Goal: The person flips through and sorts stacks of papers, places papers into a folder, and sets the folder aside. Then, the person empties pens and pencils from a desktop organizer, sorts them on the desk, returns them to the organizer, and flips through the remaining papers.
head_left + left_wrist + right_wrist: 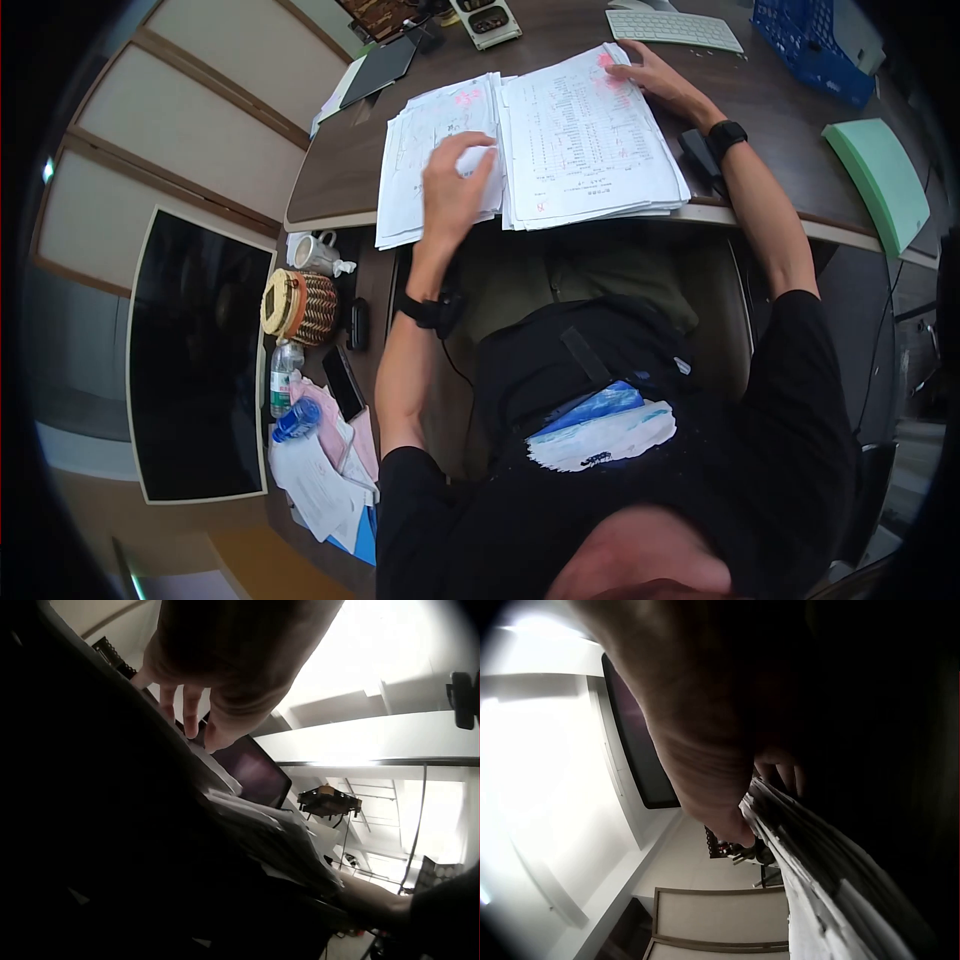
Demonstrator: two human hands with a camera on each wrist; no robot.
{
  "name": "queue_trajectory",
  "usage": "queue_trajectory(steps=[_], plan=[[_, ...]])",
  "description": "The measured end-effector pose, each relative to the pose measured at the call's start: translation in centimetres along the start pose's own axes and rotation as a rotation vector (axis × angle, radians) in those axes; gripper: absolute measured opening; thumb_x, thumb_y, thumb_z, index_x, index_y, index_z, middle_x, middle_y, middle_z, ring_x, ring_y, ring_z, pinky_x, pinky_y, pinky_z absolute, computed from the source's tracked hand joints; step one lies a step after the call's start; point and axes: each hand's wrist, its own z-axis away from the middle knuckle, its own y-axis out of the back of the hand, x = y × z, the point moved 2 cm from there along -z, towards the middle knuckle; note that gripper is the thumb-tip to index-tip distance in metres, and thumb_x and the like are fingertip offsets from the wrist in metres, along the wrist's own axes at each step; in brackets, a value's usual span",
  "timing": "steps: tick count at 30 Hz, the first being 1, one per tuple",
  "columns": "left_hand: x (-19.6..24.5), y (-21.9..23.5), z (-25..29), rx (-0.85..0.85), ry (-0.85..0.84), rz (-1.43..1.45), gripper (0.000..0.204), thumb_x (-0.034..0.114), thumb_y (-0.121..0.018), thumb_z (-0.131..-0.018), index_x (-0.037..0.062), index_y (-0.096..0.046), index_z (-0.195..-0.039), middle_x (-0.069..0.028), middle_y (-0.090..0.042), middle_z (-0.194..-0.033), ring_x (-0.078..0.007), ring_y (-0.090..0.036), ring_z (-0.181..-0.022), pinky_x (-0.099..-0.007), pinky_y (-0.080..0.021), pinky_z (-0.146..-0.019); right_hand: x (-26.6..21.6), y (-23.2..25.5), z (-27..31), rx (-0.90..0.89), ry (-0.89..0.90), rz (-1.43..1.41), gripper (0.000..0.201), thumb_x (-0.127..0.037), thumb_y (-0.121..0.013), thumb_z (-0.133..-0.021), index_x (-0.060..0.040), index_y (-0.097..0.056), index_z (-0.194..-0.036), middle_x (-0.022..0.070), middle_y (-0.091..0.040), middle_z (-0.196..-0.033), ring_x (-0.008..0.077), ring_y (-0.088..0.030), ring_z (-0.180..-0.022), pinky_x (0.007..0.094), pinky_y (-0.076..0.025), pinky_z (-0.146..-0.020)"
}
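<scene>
Two stacks of printed sheets lie side by side at the desk's near edge in the head view. Over the left stack (405, 170) is my left hand (455, 190), its fingers loosely bent and nothing between them. My right hand (665, 85) grips the far right corner of the right stack (590, 150), thumb on the top sheet. In the right wrist view the thumb (735, 825) and fingers stand on either side of the thick paper edges (802, 877). Red marks show on the top sheets of both stacks.
Beyond the papers are a white keyboard (675, 30) and a blue plastic basket (815, 50). A green box file (880, 185) stands at the right edge. On the left side surface are a mug (316, 254), a woven basket (300, 307), bottles and a phone (343, 382), beside a large monitor (200, 355).
</scene>
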Motion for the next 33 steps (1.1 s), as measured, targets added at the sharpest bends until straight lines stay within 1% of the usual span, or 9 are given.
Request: queue_trajectory(steps=[2, 5, 13, 17, 20, 24, 29, 31, 33], plan=[[1.7, -1.3, 1.4, -0.001, -0.015, 0.024, 0.019, 0.010, -0.078, -0.096, 0.0033, -0.079, -0.113, -0.0128, -0.078, -0.119, -0.0289, -0.073, -0.118, -0.0377, -0.052, -0.106, -1.6, -0.2, 0.4, 0.046, 0.004, 0.025, 0.081, -0.046, -0.079, -0.100, -0.0018, -0.048, -0.160, 0.0210, -0.064, -0.142, 0.0268, -0.066, -0.123, 0.0353, -0.052, -0.105], [3.0, -2.4, 2.7, -0.137, 0.004, 0.079, 0.017, 0.013, -0.077, -0.097, 0.0033, -0.079, -0.111, -0.0128, -0.078, -0.118, -0.0305, -0.071, -0.115, -0.0393, -0.052, -0.105, -2.2, 0.1, 0.1, -0.198, -0.094, -0.115, 0.069, -0.052, -0.075, -0.101, 0.0037, -0.064, -0.140, 0.0084, -0.073, -0.119, 0.0161, -0.070, -0.106, 0.0318, -0.054, -0.098], [2.7, -2.9, 3.5, -0.163, 0.023, 0.053, 0.018, 0.020, -0.075, -0.098, 0.0054, -0.078, -0.108, -0.0112, -0.076, -0.124, -0.0306, -0.066, -0.125, -0.0443, -0.046, -0.114, -3.5, 0.1, 1.3, -0.314, -0.145, -0.010, 0.048, -0.023, -0.076, -0.101, 0.0044, -0.064, -0.139, 0.0087, -0.071, -0.124, 0.0159, -0.067, -0.109, 0.0319, -0.053, -0.099], [4.8, -1.4, 4.7, -0.009, 0.019, 0.033, 0.022, 0.021, -0.077, -0.099, 0.0062, -0.075, -0.116, -0.0111, -0.072, -0.131, -0.0310, -0.066, -0.125, -0.0458, -0.046, -0.113, -7.1, 1.0, 1.6, -0.268, -0.003, -0.069, 0.037, -0.015, -0.073, -0.102, 0.0044, -0.065, -0.133, 0.0075, -0.071, -0.119, 0.0157, -0.068, -0.106, 0.0311, -0.055, -0.093], [7.4, 0.1, 6.0, 0.202, -0.050, 0.127, 0.019, 0.011, -0.081, -0.096, 0.0054, -0.074, -0.113, -0.0112, -0.071, -0.118, -0.0315, -0.065, -0.119, -0.0412, -0.052, -0.104, -8.1, 3.5, 1.7, -0.133, -0.026, -0.292, 0.034, -0.013, -0.073, -0.103, 0.0058, -0.065, -0.131, 0.0101, -0.073, -0.114, 0.0168, -0.073, -0.095, 0.0311, -0.058, -0.086], [8.4, 0.9, 8.0, 0.304, 0.069, 0.282, 0.015, 0.010, -0.080, -0.097, 0.0032, -0.067, -0.102, -0.0097, -0.066, -0.108, -0.0242, -0.062, -0.106, -0.0366, -0.050, -0.099, -9.3, 5.0, 4.3, 0.132, 0.097, -0.389, 0.035, -0.009, -0.074, -0.103, 0.0057, -0.064, -0.133, 0.0116, -0.073, -0.117, 0.0180, -0.072, -0.100, 0.0319, -0.058, -0.088], [7.4, 1.0, 10.1, 0.430, 0.066, 0.397, 0.014, 0.007, -0.078, -0.097, 0.0038, -0.066, -0.103, -0.0084, -0.066, -0.107, -0.0190, -0.063, -0.103, -0.0348, -0.051, -0.096, -10.9, 4.5, 7.9, 0.233, 0.147, -0.495, 0.043, -0.007, -0.073, -0.103, 0.0074, -0.057, -0.141, 0.0148, -0.071, -0.125, 0.0207, -0.073, -0.106, 0.0344, -0.059, -0.092], [7.4, 0.8, 10.7, 0.184, 0.088, 0.449, 0.018, 0.007, -0.079, -0.096, 0.0038, -0.066, -0.108, -0.0089, -0.069, -0.112, -0.0204, -0.066, -0.105, -0.0351, -0.052, -0.096, -11.8, 3.1, 9.0, 0.241, 0.164, -0.632, 0.045, -0.006, -0.071, -0.104, 0.0079, -0.054, -0.143, 0.0165, -0.070, -0.127, 0.0230, -0.074, -0.108, 0.0360, -0.060, -0.094], [9.7, 0.5, 10.4, -0.021, 0.146, 0.520, 0.048, 0.017, -0.089, -0.091, 0.0020, -0.068, -0.131, -0.0134, -0.071, -0.124, -0.0229, -0.069, -0.119, -0.0382, -0.054, -0.105, -12.5, 0.7, 10.0, 0.228, 0.133, -0.715, 0.048, -0.005, -0.068, -0.105, 0.0079, -0.051, -0.148, 0.0195, -0.068, -0.134, 0.0263, -0.073, -0.114, 0.0387, -0.061, -0.098]])
